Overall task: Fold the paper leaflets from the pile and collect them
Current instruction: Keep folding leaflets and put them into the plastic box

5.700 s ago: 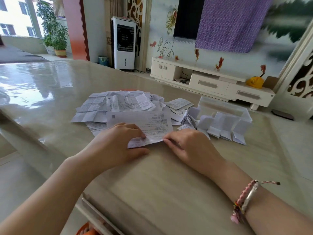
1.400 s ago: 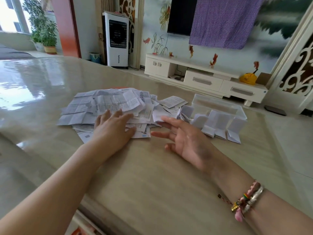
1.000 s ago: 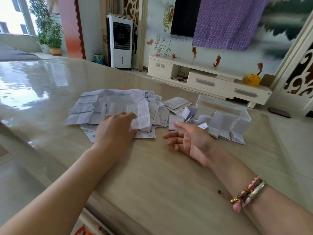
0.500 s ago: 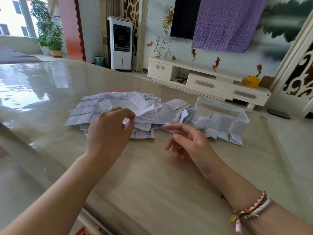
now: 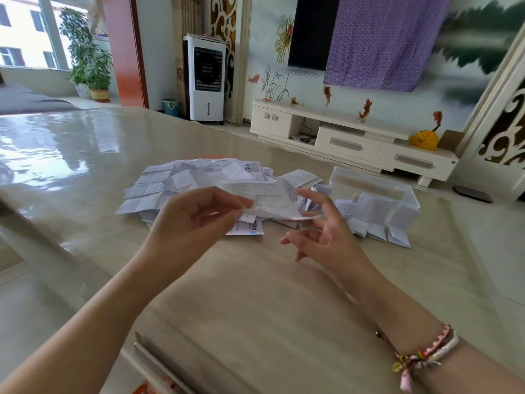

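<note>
The left hand pinches one leaflet above the pile on the table — the right hand has its fingers released, just beside the leaflet.

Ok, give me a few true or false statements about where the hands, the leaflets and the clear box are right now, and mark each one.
1. The left hand pinches a leaflet lifted above the table. True.
2. The right hand is clenched in a fist. False: its fingers are spread and loosely open beside the leaflet.
3. The clear box sits left of the unfolded pile. False: it sits to the right of the pile.
4. Folded leaflets lie in front of the clear box. True.
5. The right wrist wears bracelets. True.
</note>
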